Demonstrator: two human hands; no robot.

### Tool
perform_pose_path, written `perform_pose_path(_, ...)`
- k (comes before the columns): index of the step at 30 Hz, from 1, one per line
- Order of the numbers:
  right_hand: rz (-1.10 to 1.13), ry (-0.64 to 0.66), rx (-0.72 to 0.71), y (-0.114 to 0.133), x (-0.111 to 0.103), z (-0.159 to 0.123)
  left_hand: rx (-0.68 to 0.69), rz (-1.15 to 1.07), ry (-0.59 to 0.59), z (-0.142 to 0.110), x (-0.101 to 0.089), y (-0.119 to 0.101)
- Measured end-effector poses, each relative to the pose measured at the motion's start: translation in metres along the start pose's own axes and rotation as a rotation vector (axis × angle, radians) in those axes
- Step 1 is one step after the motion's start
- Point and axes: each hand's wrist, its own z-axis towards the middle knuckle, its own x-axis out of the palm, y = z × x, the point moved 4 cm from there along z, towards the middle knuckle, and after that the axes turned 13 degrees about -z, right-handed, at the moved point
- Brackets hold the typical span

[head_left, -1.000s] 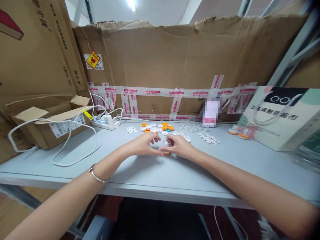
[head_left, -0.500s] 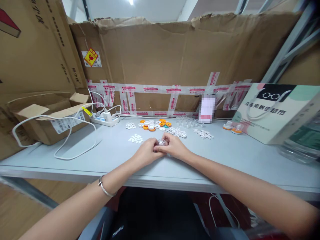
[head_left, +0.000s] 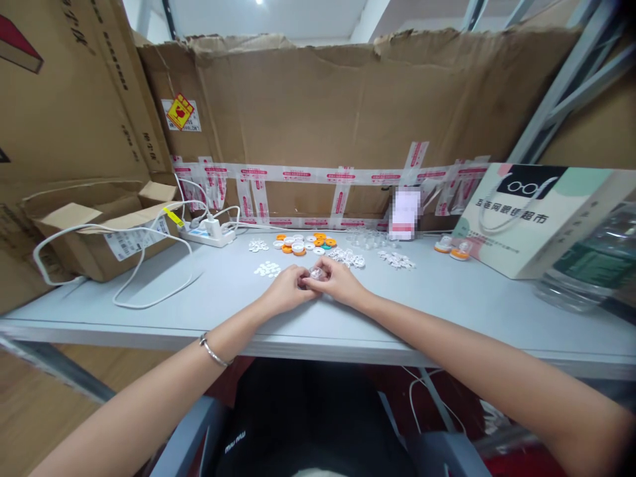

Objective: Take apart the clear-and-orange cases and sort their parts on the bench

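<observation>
Both hands meet over the front middle of the table around a small clear plastic dome-shaped part (head_left: 317, 272). My left hand (head_left: 289, 286) grips it from the left, fingers curled. From the right, my right hand (head_left: 336, 278) closes on the same part with thumb and fingers. Its underside is hidden by the fingers. Just beyond the hands lie white, orange and teal round discs (head_left: 299, 247), a heap of white plastic pieces (head_left: 349, 258), and small white pieces (head_left: 268, 269) to the left.
Clear plastic parts (head_left: 370, 238) lie at the back, with more white pieces (head_left: 396, 260) in front. Two orange-based domed pieces (head_left: 460, 250) stand beside a paper bag (head_left: 511, 218) and water bottle (head_left: 586, 265). At left are a power strip (head_left: 211, 232), white cable (head_left: 149, 303) and open carton (head_left: 99, 258).
The whole view has shifted slightly. Both hands stay together on the clear part, with little visible change in grip.
</observation>
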Motion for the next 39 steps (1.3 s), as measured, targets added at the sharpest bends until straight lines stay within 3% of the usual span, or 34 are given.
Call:
perform_pose_path(3, 0.028, -0.011, 0.000, -0.002, 0.001, 0.001, -0.010, 0.024, -0.030, 0.003, -0.001, 0.003)
perform_pose_path(9, 0.035, -0.019, -0.030, -0.002, 0.001, 0.002, -0.013, -0.021, 0.076, 0.008, -0.001, 0.007)
perform_pose_path(13, -0.013, -0.019, -0.030, 0.001, 0.000, 0.002, 0.052, -0.010, 0.058, 0.004, -0.003, 0.003)
perform_pose_path(17, -0.058, -0.021, -0.035, 0.003, 0.000, 0.003, 0.031, -0.021, 0.071, 0.003, -0.001, 0.004)
perform_pose_path(27, -0.077, 0.110, -0.283, 0.012, -0.017, -0.001, -0.005, -0.112, 0.109, 0.005, 0.000, 0.008)
perform_pose_path(32, -0.093, 0.044, -0.161, 0.006, -0.015, 0.002, -0.020, -0.082, 0.052, 0.006, -0.001, 0.008)
perform_pose_path(35, -0.129, 0.107, -0.071, 0.001, -0.006, 0.005, -0.033, -0.088, 0.066, 0.006, -0.001, 0.009)
perform_pose_path(39, -0.151, 0.117, -0.163, 0.007, -0.007, 0.004, -0.033, -0.092, 0.073, 0.007, -0.001, 0.011)
